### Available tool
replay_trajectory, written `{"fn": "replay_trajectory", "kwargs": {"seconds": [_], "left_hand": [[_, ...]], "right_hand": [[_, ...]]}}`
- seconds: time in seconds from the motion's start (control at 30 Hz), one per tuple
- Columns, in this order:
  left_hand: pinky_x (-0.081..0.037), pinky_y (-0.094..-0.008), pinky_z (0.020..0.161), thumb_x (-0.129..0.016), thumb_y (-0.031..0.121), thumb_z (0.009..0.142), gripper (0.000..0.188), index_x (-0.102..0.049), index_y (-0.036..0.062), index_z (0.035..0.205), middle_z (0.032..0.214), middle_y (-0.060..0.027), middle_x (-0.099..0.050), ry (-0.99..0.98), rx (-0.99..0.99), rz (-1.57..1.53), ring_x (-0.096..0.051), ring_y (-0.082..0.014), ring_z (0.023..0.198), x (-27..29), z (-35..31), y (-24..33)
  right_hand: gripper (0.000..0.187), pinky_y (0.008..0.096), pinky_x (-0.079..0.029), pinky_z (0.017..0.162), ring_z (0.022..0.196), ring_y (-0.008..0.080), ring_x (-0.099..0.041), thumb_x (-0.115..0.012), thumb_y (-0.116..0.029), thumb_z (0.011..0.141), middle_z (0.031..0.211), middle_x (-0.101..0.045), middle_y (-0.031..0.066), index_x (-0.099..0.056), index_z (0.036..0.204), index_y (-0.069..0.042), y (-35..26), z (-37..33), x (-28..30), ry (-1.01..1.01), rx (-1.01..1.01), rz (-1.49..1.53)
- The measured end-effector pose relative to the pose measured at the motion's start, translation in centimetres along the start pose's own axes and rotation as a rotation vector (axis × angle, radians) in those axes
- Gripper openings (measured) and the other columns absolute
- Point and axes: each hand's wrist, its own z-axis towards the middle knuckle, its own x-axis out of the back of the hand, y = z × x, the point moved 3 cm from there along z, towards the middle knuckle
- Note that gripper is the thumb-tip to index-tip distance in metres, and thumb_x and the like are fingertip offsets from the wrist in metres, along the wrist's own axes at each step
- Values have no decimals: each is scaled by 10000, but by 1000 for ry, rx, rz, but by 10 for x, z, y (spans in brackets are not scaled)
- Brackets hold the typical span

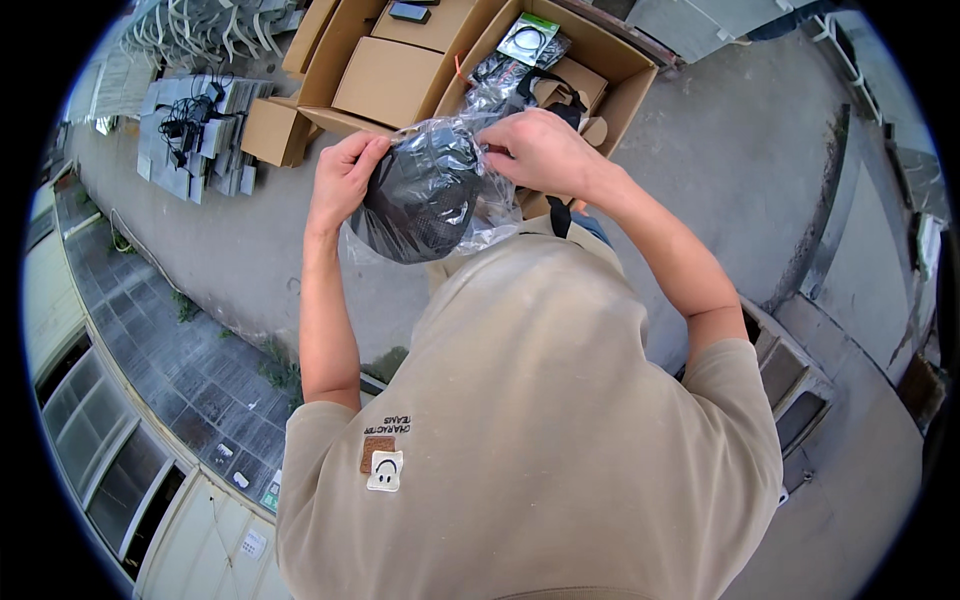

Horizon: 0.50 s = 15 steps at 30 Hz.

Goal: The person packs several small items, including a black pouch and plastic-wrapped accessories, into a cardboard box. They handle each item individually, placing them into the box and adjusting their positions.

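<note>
A clear plastic bag (492, 222) hangs in front of my chest with a black, rounded, mesh-textured item (425, 200) inside; its exact kind I cannot make out. My left hand (345, 178) pinches the bag's upper left edge between thumb and fingers. On the other side, my right hand (540, 150) has its fingers curled at the bag's upper right part, gripping the film. Just beyond the bag stands an open cardboard box (622, 98), holding a green-and-white packet (530, 38), plastic-wrapped things and a black strap (555, 88).
Left of that box is another open carton (325, 60) with brown boxes (388, 82) inside. A small carton (273, 132) stands beside it. Farther left, a black cable bundle (188, 122) lies on stacked grey panels (160, 170). Concrete floor (720, 140) surrounds them.
</note>
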Motion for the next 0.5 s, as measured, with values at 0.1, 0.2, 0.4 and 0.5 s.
{"fn": "replay_trajectory", "kwargs": {"seconds": [0.1,0.2,0.4,0.5], "left_hand": [[-459,-250,652,-617,182,970,214,-662,-23,929,721,-50,-625,40,-32,83,-547,-83,696,1,-4,5],[-467,-264,640,-631,177,958,191,-666,-9,930,719,-91,-628,56,-42,176,-566,-122,664,3,-14,0],[-492,-338,609,-656,235,924,168,-698,73,908,768,-142,-649,106,-59,363,-619,-313,668,-5,-20,1],[-493,-331,608,-642,245,940,179,-706,79,942,767,-145,-654,103,-67,461,-631,-302,660,-7,-19,-1]], "right_hand": [[215,363,-514,764,811,300,-652,-593,-91,870,890,-692,150,-650,1061,-12,20,11,-40,-170,-177,269],[211,309,-505,829,834,156,-655,-598,-131,915,881,-715,71,-677,1086,-37,23,8,-59,-194,-165,814],[326,250,-419,949,985,76,-550,-614,-234,976,1065,-661,1,-628,1193,9,25,6,-81,-482,-261,1364],[371,249,-395,968,1004,74,-537,-618,-313,978,1070,-653,0,-641,1171,3,30,7,-89,-496,-291,1274]]}}
